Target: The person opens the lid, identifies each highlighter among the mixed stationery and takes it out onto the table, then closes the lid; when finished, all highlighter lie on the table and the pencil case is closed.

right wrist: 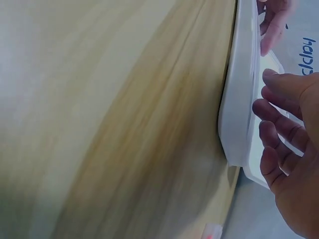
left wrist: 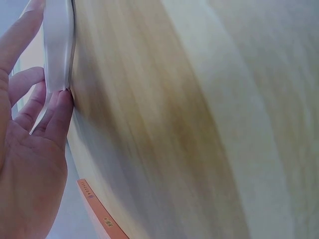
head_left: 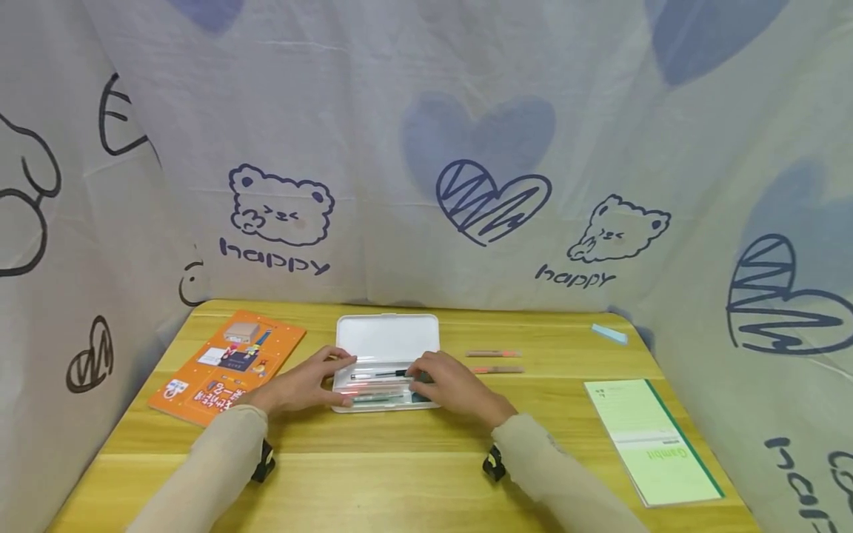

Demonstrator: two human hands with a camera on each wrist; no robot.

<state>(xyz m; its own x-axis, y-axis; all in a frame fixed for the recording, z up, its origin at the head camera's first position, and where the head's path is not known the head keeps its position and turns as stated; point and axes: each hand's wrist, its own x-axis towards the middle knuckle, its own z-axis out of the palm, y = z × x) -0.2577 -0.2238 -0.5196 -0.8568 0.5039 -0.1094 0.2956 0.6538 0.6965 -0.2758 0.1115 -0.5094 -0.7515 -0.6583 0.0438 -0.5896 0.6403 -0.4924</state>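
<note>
Soft shadows fall across the blurry tabletop (left wrist: 149, 109).

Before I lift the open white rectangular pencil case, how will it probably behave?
The pencil case is probably stiff: it looks like moulded plastic. Its open lid may swing, seeming hinged along the back. The slim pens inside could slide if it tilts.

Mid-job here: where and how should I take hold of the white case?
Take the case by the two short ends of its base, coming in from left and right; the left grip is at the left end. It lies flat and open, lid folded back, so the base's raised walls likely give firmer hold than the lid.
</note>
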